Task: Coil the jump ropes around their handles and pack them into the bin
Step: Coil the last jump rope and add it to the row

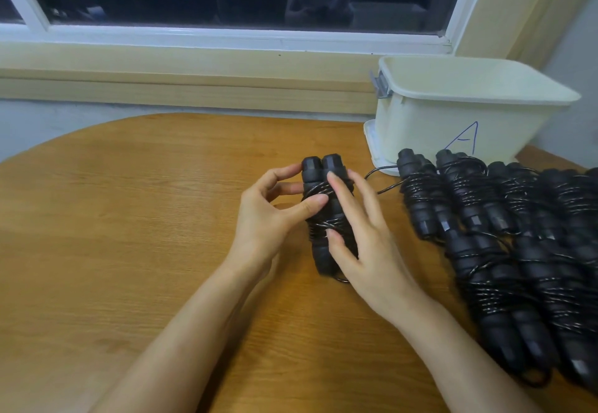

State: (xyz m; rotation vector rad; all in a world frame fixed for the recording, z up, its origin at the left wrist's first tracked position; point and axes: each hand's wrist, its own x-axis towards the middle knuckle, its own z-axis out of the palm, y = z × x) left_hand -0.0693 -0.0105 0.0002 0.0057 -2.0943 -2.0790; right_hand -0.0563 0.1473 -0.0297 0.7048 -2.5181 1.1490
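Hands are meeting on a jump rope [326,218] above the middle of a rounded, wood-grain bench [129,218]. The left hand [275,212] is gripping it, thumb pressing the front and fingers curling behind. The right hand [362,234] is lying against its other side with fingers spread fairly straight and the thumb pushing on the wraps. The rope's two matte black, ribbed handles [320,166] are sitting side by side, bound with thin glossy black cord [323,226]. To the right, a pile of coiled ropes [517,250] of the same kind is lying on the bench, just in front of a cream plastic bin [453,115] with a metal side clasp and a blue hand-drawn letter A [466,137]. The bin's contents are not showing. A loose loop of cord [383,183] is trailing between the held rope and the pile.
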